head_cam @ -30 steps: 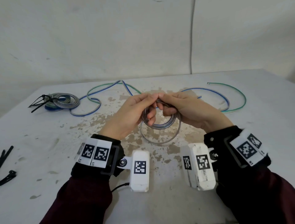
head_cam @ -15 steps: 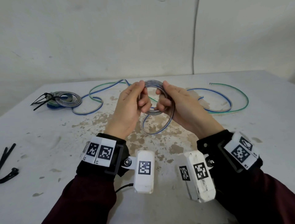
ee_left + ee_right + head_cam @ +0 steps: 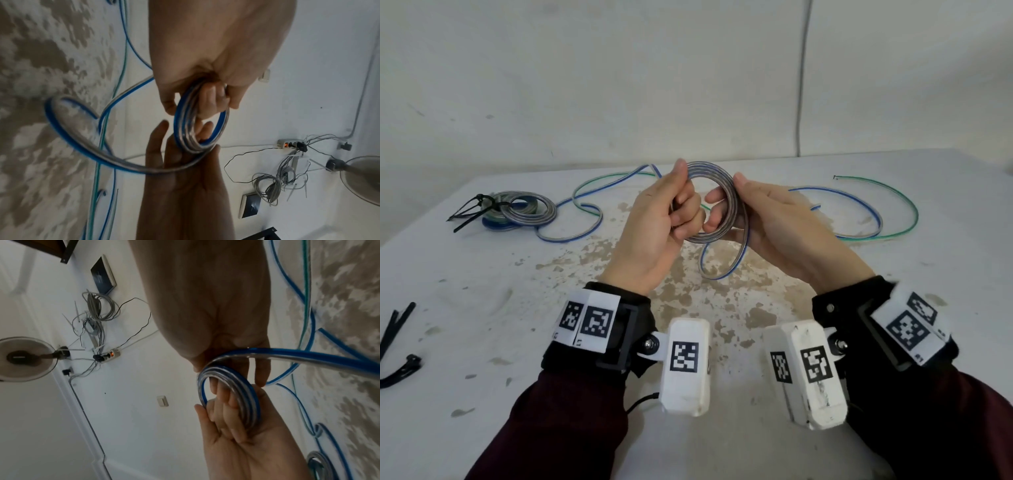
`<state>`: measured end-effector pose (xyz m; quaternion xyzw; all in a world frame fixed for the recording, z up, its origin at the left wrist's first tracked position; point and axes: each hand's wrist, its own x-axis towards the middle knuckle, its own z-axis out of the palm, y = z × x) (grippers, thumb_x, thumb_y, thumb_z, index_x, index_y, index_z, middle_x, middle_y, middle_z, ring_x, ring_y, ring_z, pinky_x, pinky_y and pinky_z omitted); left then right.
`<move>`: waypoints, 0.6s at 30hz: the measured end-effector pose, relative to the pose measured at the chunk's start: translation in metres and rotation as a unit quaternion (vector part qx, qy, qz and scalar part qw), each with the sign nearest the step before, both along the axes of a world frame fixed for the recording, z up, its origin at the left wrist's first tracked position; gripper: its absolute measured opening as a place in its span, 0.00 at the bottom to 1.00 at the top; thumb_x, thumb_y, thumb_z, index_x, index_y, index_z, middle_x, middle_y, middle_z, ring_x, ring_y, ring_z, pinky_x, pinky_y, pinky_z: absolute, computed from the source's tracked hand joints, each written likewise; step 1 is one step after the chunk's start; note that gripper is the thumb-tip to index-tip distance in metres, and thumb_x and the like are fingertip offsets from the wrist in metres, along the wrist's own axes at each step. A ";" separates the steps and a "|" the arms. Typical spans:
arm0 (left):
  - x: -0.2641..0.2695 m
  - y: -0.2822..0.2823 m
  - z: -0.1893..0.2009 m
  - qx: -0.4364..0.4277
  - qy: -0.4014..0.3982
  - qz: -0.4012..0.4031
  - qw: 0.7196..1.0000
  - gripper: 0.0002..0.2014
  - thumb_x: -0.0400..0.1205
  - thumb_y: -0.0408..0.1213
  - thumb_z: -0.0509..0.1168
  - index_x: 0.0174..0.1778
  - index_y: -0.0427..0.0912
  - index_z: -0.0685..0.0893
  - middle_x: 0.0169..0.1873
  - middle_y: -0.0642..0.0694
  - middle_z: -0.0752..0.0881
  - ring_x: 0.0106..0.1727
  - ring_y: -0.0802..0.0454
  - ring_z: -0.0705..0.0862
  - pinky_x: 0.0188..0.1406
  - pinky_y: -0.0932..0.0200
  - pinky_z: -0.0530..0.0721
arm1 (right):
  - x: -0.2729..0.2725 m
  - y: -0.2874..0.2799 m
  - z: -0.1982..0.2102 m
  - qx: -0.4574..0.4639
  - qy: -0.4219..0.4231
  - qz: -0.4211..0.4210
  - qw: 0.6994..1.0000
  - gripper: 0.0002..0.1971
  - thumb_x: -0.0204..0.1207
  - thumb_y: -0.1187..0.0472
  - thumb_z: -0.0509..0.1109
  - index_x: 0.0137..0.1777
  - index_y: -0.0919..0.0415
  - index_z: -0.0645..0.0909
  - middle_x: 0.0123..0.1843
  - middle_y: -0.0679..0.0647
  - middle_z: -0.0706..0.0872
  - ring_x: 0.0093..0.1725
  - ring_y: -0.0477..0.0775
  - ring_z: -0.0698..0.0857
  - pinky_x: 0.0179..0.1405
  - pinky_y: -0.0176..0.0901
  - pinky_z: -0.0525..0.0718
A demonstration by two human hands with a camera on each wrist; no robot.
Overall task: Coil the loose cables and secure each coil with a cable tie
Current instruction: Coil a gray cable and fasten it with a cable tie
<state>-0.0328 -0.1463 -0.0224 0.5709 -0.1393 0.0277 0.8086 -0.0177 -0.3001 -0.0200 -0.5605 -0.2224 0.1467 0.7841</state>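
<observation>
A blue-and-silver flat cable is partly wound into a small coil (image 3: 709,170), held upright above the table between both hands. My left hand (image 3: 683,202) grips the coil's left side, fingers curled through it. My right hand (image 3: 724,200) holds the right side, thumb on the outer edge and fingers inside. The left wrist view shows the coil (image 3: 180,126) and the right wrist view shows the same coil (image 3: 246,394), both with fingers through it. A loose loop (image 3: 726,267) hangs below, and its tail (image 3: 859,209) trails right across the table.
Finished coils (image 3: 527,209) bound with black cable ties (image 3: 472,214) lie at the back left. A loose green-and-blue cable (image 3: 900,198) curves across the back of the stained white table (image 3: 482,342). Spare black ties (image 3: 397,325) lie at the left edge.
The coil has gone from hanging under my pinched fingertips to standing upright between both hands, slightly higher. The slack loop below has shrunk as cable was drawn in.
</observation>
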 end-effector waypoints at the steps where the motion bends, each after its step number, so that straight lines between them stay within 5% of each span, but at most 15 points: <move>1: 0.000 -0.002 -0.001 -0.011 0.005 0.001 1.000 0.21 0.88 0.47 0.52 0.28 0.45 0.65 0.18 0.53 0.60 0.19 0.56 0.58 0.30 0.60 0.59 | 0.000 0.001 0.000 0.001 0.003 0.000 1.000 0.21 0.88 0.57 0.48 0.47 0.69 0.79 0.30 0.58 0.84 0.35 0.55 0.85 0.44 0.44 0.87; 4: 0.000 -0.009 -0.003 -0.018 0.023 -0.008 1.000 0.21 0.88 0.44 0.50 0.29 0.43 0.66 0.16 0.51 0.62 0.18 0.54 0.62 0.27 0.63 0.72 | 0.001 0.000 0.000 0.003 0.015 -0.018 1.000 0.20 0.88 0.57 0.49 0.40 0.65 0.75 0.24 0.54 0.77 0.30 0.53 0.81 0.37 0.38 0.83; 10: -0.001 0.000 0.000 0.092 0.050 -0.062 0.993 0.17 0.83 0.45 0.56 0.30 0.40 0.73 0.15 0.51 0.64 0.17 0.52 0.68 0.32 0.58 0.69 | 0.001 -0.003 0.001 -0.075 -0.011 -0.035 0.996 0.19 0.88 0.55 0.52 0.36 0.61 0.72 0.21 0.47 0.65 0.23 0.47 0.70 0.33 0.37 0.74; 14: -0.003 0.001 0.000 0.102 0.015 -0.041 0.994 0.18 0.87 0.43 0.52 0.33 0.40 0.72 0.17 0.54 0.60 0.18 0.57 0.59 0.25 0.63 0.59 | 0.000 -0.002 0.003 -0.061 0.021 -0.003 0.998 0.20 0.87 0.54 0.52 0.37 0.63 0.74 0.21 0.50 0.69 0.22 0.49 0.74 0.40 0.44 0.86; 18: 0.000 -0.006 0.000 0.001 -0.005 0.017 1.000 0.19 0.89 0.44 0.49 0.34 0.42 0.70 0.17 0.55 0.61 0.17 0.59 0.57 0.26 0.62 0.57 | -0.001 -0.001 0.005 0.013 0.078 0.034 0.996 0.21 0.88 0.54 0.48 0.41 0.63 0.77 0.25 0.54 0.78 0.31 0.52 0.83 0.44 0.43 0.87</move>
